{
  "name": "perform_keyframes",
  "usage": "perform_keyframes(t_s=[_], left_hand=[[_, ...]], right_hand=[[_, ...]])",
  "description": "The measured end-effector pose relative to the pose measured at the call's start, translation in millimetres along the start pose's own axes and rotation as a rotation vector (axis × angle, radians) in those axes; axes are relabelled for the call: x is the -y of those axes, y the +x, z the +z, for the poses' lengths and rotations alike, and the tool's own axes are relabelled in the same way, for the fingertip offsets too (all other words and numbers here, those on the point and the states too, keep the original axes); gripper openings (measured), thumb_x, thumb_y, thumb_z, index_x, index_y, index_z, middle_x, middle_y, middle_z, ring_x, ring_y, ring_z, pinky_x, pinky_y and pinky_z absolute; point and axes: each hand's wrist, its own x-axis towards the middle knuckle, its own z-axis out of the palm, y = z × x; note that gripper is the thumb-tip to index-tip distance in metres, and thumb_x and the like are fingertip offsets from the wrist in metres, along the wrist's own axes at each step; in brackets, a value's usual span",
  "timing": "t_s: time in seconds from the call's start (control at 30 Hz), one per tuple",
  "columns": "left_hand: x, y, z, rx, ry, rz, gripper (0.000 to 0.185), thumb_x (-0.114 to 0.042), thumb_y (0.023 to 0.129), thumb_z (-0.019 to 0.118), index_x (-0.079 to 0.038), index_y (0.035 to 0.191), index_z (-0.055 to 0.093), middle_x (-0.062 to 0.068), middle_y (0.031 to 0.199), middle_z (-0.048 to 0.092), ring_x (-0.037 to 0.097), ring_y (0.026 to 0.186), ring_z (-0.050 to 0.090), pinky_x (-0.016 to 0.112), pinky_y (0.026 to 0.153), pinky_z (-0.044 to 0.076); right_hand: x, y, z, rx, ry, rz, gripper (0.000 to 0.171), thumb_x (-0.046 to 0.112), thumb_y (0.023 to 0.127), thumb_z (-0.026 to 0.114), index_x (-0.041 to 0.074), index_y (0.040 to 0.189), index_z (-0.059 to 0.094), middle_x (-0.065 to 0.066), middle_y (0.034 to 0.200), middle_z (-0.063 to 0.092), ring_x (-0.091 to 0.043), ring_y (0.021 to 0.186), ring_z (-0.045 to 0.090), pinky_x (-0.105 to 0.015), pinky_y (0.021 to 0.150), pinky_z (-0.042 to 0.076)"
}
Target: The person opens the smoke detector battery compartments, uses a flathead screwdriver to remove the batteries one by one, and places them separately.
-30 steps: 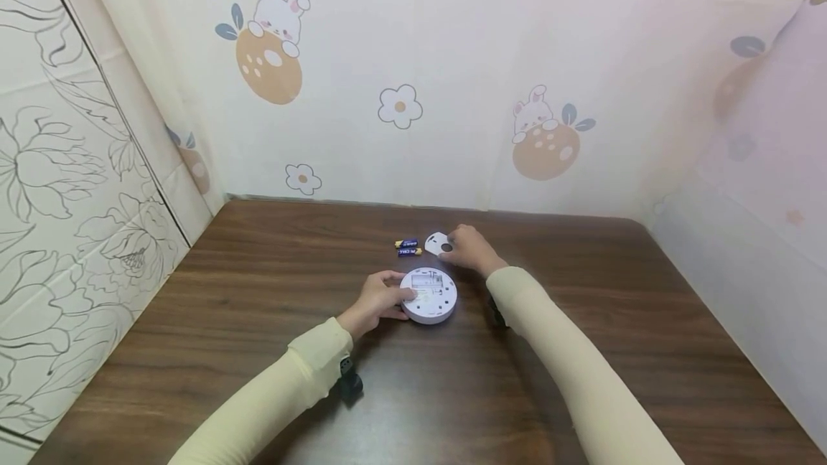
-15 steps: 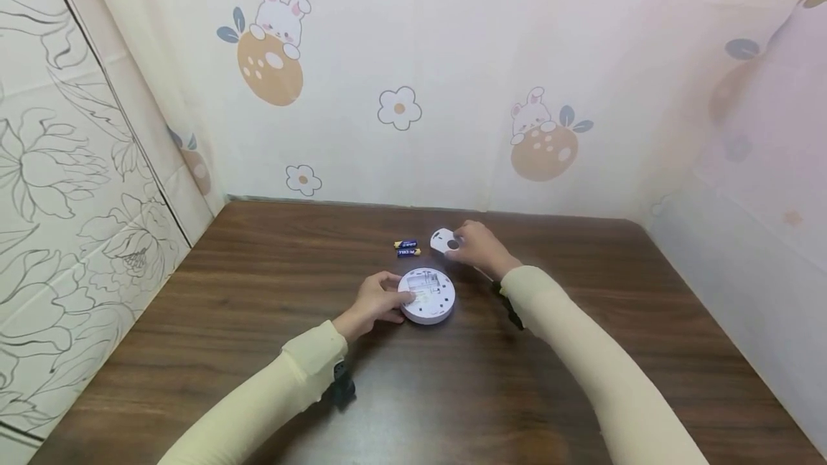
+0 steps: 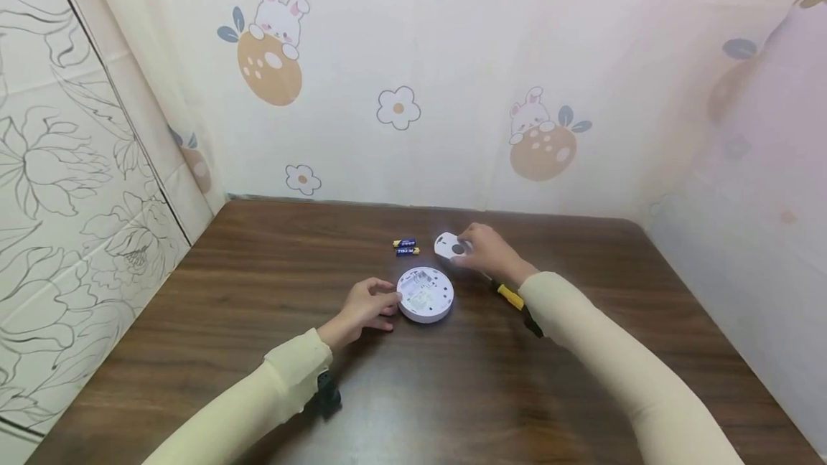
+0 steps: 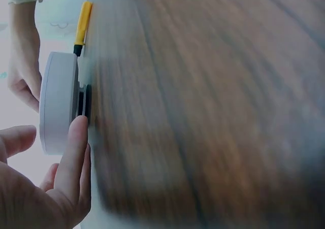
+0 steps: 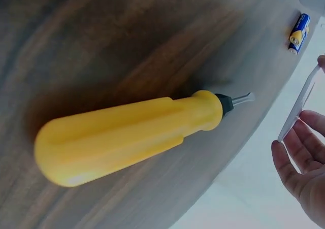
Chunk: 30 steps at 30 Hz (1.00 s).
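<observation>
A round white device (image 3: 425,295) lies back-up on the brown table (image 3: 258,293), its battery bay showing. My left hand (image 3: 367,305) sits at its left rim, and a straight finger (image 4: 73,148) touches the device's side (image 4: 58,104). My right hand (image 3: 487,251) pinches a small white cover (image 3: 451,245) with a dark spot, just behind the device. The right wrist view shows that cover (image 5: 299,104) edge-on and tilted, held off the table by my fingers (image 5: 299,163). Two blue and yellow batteries (image 3: 405,247) lie left of the cover.
A yellow-handled screwdriver (image 3: 510,296) lies beside my right forearm, right of the device; its handle (image 5: 132,137) fills the right wrist view, and a battery (image 5: 298,32) lies beyond its tip. Patterned walls close the table in at the back and both sides.
My right hand has carried the white cover a little to the right. My forearm has moved off the screwdriver, which now shows. My left hand has slid back from the device's top to its rim.
</observation>
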Motion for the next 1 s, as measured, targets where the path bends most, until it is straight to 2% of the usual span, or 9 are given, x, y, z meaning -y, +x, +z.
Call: perform_keyframes(t_s=[0.13,0.23,0.4,0.5,0.77,1.0], left_hand=[[0.7,0.2,-3.9,-0.006,-0.027,-0.01,0.036,-0.009,0.091,0.063,0.006,0.121,0.052,0.018,0.101,0.062,0.03,0.087,0.063,0.038,0.06,0.06],[0.6,2.5,-5.8,0.003,-0.047,-0.02,0.035,-0.007,0.092,0.061,0.007,0.124,0.053,0.02,0.106,0.061,0.031,0.091,0.062,0.038,0.066,0.06],[0.5,6.0,-5.8,0.032,-0.074,0.002,0.036,-0.001,0.093,0.058,0.008,0.127,0.054,0.023,0.111,0.061,0.026,0.087,0.063,0.039,0.073,0.059],[0.6,6.6,-4.7,0.045,-0.084,0.016,0.036,0.002,0.092,0.057,0.008,0.127,0.054,0.022,0.109,0.061,0.023,0.083,0.063,0.04,0.073,0.059],[2.1,4.3,-3.5,0.075,-0.102,-0.007,0.041,0.005,0.09,0.057,0.003,0.131,0.052,0.021,0.106,0.061,0.022,0.082,0.063,0.039,0.074,0.059],[6.0,1.6,-1.9,0.125,-0.143,-0.006,0.051,0.007,0.088,0.059,0.002,0.136,0.046,0.017,0.096,0.06,0.021,0.081,0.061,0.037,0.072,0.059]], right_hand=[[1.7,-6.6,1.8,0.009,-0.022,-0.021,0.053,0.031,0.078,0.078,-0.003,0.116,0.064,-0.014,0.108,0.059,-0.027,0.098,0.054,-0.041,0.083,0.052],[3.6,-12.1,2.7,0.009,-0.055,-0.068,0.053,0.033,0.078,0.078,-0.003,0.114,0.065,-0.014,0.108,0.06,-0.027,0.097,0.055,-0.04,0.082,0.052],[11.8,-23.5,2.4,0.009,-0.057,-0.126,0.052,0.034,0.078,0.079,-0.002,0.113,0.067,-0.013,0.107,0.061,-0.026,0.095,0.055,-0.04,0.081,0.054],[18.5,-30.1,2.6,0.013,-0.05,-0.151,0.053,0.035,0.077,0.079,-0.001,0.113,0.067,-0.013,0.109,0.061,-0.026,0.097,0.055,-0.041,0.082,0.054],[31.4,-40.6,12.0,0.033,-0.054,-0.221,0.048,0.032,0.076,0.08,0.002,0.112,0.069,-0.01,0.109,0.061,-0.023,0.098,0.055,-0.037,0.084,0.053],[44.5,-46.9,18.3,0.06,-0.055,-0.345,0.048,0.031,0.076,0.08,0.001,0.111,0.069,-0.011,0.11,0.06,-0.024,0.099,0.055,-0.038,0.085,0.051]])
